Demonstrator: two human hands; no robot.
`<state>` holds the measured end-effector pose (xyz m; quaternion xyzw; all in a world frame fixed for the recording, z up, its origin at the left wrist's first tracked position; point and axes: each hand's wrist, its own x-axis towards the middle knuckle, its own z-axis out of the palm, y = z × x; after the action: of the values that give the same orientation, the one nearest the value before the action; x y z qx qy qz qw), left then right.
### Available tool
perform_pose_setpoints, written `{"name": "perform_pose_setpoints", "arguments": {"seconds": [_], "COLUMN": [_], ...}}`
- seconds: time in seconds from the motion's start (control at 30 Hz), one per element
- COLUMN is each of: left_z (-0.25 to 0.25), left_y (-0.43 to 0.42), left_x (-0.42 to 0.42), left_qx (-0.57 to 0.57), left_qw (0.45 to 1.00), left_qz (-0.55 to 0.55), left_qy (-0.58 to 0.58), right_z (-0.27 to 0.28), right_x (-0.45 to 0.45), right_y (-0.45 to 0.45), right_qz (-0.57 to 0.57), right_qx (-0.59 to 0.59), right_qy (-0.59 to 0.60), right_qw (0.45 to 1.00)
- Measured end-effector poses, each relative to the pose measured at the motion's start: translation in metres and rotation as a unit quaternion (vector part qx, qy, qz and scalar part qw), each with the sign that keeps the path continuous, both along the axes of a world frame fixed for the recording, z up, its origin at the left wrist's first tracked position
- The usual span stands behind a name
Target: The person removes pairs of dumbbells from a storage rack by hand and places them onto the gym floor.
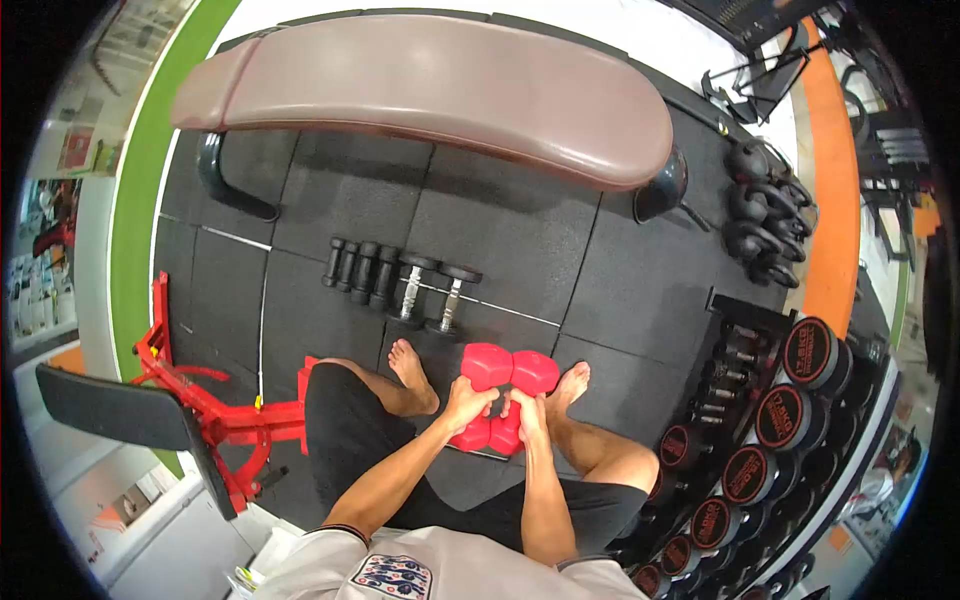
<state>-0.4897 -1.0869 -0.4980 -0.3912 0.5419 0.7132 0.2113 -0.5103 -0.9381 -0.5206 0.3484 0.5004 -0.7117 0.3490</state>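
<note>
Two red dumbbells stand side by side between my knees, their heads touching or nearly so. My left hand (467,403) is closed around the handle of the left red dumbbell (487,367). Around the handle of the right red dumbbell (535,372), my right hand (527,412) is wrapped in the same way. The upper heads show in full beyond my fists, while the lower ones are partly covered by my hands and wrists. Both weights are held in front of me, between my bare feet.
Ahead on the black mat lie several small black dumbbells (361,272) and two with silver handles (451,303). A brown padded bench (440,85) crosses the far side. Kettlebells (765,215) and a dumbbell rack (760,440) stand right; a red-framed bench (235,420) is left.
</note>
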Motion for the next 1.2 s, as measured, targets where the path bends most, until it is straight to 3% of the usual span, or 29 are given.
{"name": "perform_pose_setpoints", "arguments": {"seconds": [0.33, 0.47, 0.83, 1.2], "left_z": [-0.169, -0.218, -0.280, -0.322], "left_y": [-0.012, -0.005, -0.008, -0.032], "left_x": [-0.039, -0.053, -0.100, -0.108], "left_qx": [0.075, 0.015, 0.024, 0.049], "left_qw": [0.996, 0.996, 0.999, 0.997], "left_qz": [-0.021, -0.030, -0.034, -0.032], "left_qy": [-0.036, -0.082, -0.031, -0.054], "right_z": [-0.147, -0.193, -0.245, -0.294], "right_x": [-0.035, -0.050, -0.092, -0.105], "right_y": [-0.007, 0.000, -0.008, -0.031], "right_qz": [0.030, 0.049, 0.012, 0.012], "right_qx": [0.059, 0.061, 0.077, 0.093], "right_qy": [-0.015, -0.046, -0.007, -0.048], "right_qw": [0.998, 0.996, 0.997, 0.994]}}
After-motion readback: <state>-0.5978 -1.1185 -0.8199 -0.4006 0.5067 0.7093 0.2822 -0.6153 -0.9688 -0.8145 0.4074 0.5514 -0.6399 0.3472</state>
